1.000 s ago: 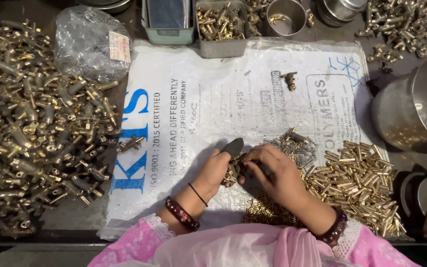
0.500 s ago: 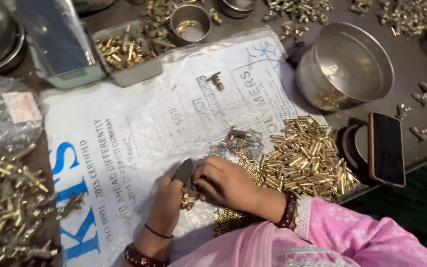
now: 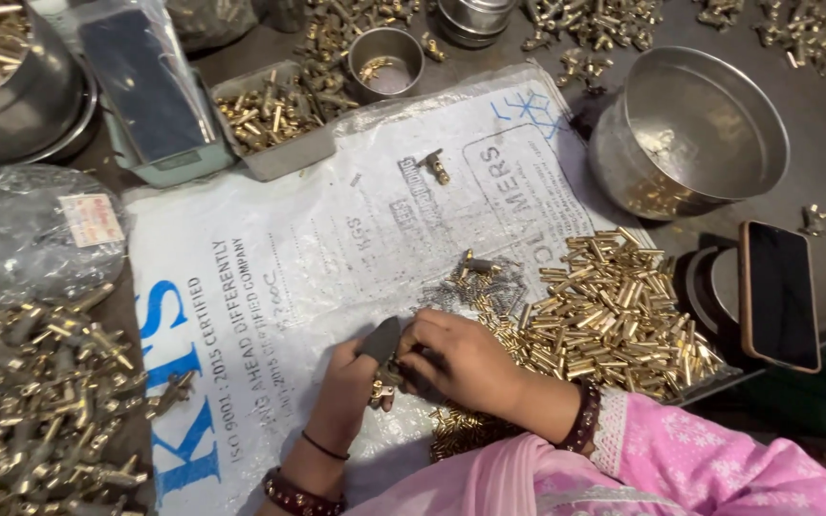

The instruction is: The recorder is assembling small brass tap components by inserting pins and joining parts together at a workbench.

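Brass pins (image 3: 614, 311) lie heaped beside our right hand (image 3: 466, 358), which pinches a small brass part (image 3: 386, 382); our left hand (image 3: 346, 387) grips a dark tool (image 3: 380, 339) against it, over the white sack (image 3: 270, 287).

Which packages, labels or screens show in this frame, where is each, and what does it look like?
White sack: spread flat under both hands, blue and black print.
Clear bag: left of the sack, crumpled, with a small pale label bearing reddish print.
Phone: right table edge, face up, dark screen, tan rim.
Dark slab: upper left, in clear wrap on a pale green tray.
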